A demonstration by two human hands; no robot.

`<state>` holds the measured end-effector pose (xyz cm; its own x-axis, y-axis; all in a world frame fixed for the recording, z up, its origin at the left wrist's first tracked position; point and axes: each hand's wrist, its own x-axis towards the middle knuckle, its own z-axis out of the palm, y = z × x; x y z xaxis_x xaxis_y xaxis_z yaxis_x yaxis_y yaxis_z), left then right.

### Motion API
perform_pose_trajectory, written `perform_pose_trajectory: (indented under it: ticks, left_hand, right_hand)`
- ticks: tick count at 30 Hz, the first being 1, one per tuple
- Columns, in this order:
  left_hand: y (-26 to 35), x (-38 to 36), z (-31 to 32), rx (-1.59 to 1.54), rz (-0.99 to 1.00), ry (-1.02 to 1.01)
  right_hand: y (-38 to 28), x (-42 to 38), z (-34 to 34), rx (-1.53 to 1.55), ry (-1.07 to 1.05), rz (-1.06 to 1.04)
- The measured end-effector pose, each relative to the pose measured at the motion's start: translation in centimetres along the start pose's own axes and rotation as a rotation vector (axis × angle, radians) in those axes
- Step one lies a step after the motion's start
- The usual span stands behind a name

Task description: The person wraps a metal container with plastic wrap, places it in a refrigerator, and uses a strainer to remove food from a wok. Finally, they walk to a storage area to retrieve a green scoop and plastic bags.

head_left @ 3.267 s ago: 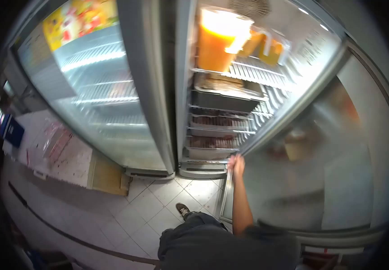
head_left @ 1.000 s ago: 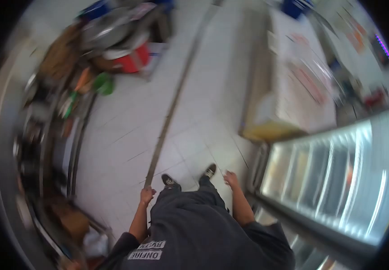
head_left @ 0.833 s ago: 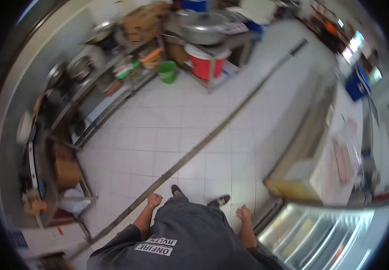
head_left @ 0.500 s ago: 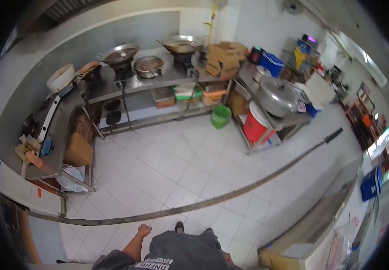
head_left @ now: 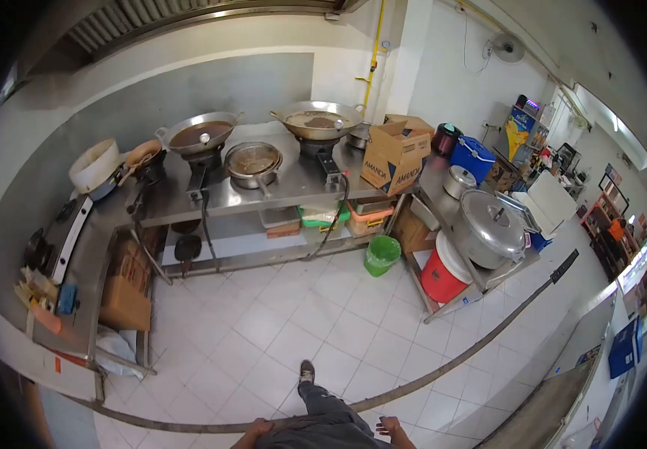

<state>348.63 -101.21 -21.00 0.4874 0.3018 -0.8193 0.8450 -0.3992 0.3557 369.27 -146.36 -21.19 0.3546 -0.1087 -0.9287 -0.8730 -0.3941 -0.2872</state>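
Note:
My left hand (head_left: 260,427) hangs low beside the dark shirt (head_left: 322,432), its fingers curled in with nothing visible in them. On the other side of my body, my right hand (head_left: 389,426) shows loosely bent fingers, somewhat apart, and holds nothing. Neither hand touches any kitchen object. One shoe (head_left: 306,371) is forward on the white tiled floor (head_left: 278,322), past a dark strip (head_left: 428,380) that curves across the tiles near both hands.
Ahead, a steel counter (head_left: 222,196) bears a left wok (head_left: 202,135), a right wok (head_left: 317,120), a strainer (head_left: 253,159) and a cardboard box (head_left: 396,159). A green bin (head_left: 382,256) stands on the floor. Rightward, a large lidded pot (head_left: 488,228) sits above a red bucket (head_left: 443,273).
I have stepped forward, and the view has tilted up, showing more wall. The counter and woks sit lower in view. My right hand has come into clearer sight; my left has drawn nearer my body.

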Motion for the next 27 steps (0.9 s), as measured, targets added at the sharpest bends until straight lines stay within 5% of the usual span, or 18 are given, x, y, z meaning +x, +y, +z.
perform_pose_trajectory:
  ticks: [1,3,4,5,6,7,8,9,14,15,16,17,20,22,26,27]
  left_hand:
    - [0.5,1.7,-2.1,0.009,0.0,-0.002]
    - [1.5,3.7,-4.9,0.509,0.454,0.041]
    - [3.3,4.4,-6.3,0.515,0.456,0.028]
    - [5.0,5.3,-8.1,-0.108,0.135,0.081]
    - [6.4,5.9,-9.9,-0.719,-0.212,0.132]
    - [8.5,6.1,-12.2,-0.813,-0.262,0.148]
    - [9.5,7.4,-13.7,-0.835,-0.21,0.173]
    - [11.4,7.7,-15.4,-0.84,-0.188,0.199]
    - [20.1,10.5,-21.3,-0.832,-0.195,0.166]
    - [19.2,14.0,-21.3,-0.344,-0.018,-0.024]
    - [17.9,17.8,-21.1,0.469,0.255,-0.074]
    - [17.0,21.2,-21.0,0.902,0.526,0.0]
    - [20.2,24.7,-22.1,0.719,0.476,-0.036]
    - [23.0,27.5,-23.5,0.652,0.457,-0.051]
    - [30.2,34.9,-27.4,0.94,0.681,0.058]
    - [32.5,36.6,-29.0,0.843,0.573,0.016]
  right_hand:
    - [-3.4,1.3,0.9,-0.016,-0.004,0.028]
    - [-9.5,5.2,2.0,0.017,-0.12,-0.135]
    - [-10.8,15.0,1.7,-0.33,-0.068,-0.213]
    - [-16.2,11.8,3.8,0.045,-0.154,-0.175]
    - [-21.5,10.0,4.0,-0.501,-0.106,-0.469]
    - [-24.8,11.6,4.8,-0.585,-0.139,-0.7]
    - [-29.0,11.2,6.2,-0.346,-0.12,-0.549]
    - [-33.9,10.3,6.8,-0.638,-0.088,-0.68]
    - [-51.1,6.3,12.4,-0.507,-0.094,-1.017]
    - [-53.4,4.3,13.6,-0.343,-0.125,-0.922]
    - [-55.3,2.5,14.4,-0.18,-0.155,-0.832]
    - [-56.6,2.1,14.7,-0.158,-0.136,-0.823]
    - [-60.1,3.6,14.4,-0.159,-0.364,-0.91]
    - [-62.3,5.5,13.4,-0.444,-0.427,-0.646]
    - [-67.6,7.3,9.4,-0.352,-0.274,-0.412]
    - [-69.6,8.1,8.1,-0.364,-0.276,-0.412]
